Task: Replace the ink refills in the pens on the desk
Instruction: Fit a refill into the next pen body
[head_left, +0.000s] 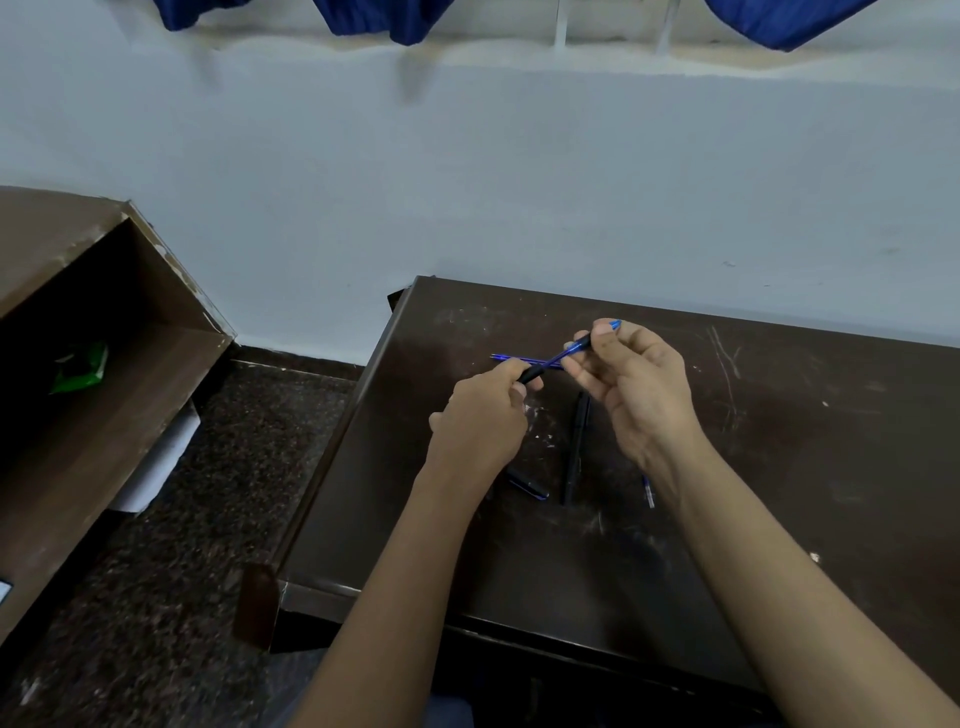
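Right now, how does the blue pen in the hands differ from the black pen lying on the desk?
The blue translucent pen with a black grip is held above the dark brown desk between the left hand and right hand; the black pen lies untouched on the desk. The blue pen slants up to the right; the black pen points roughly away from the person. Both are slim sticks.

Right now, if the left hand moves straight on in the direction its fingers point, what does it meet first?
Probably the right hand. The left hand points up and right along the blue and black pen that both hands hold above the dark brown wooden desk. Depth is unclear.
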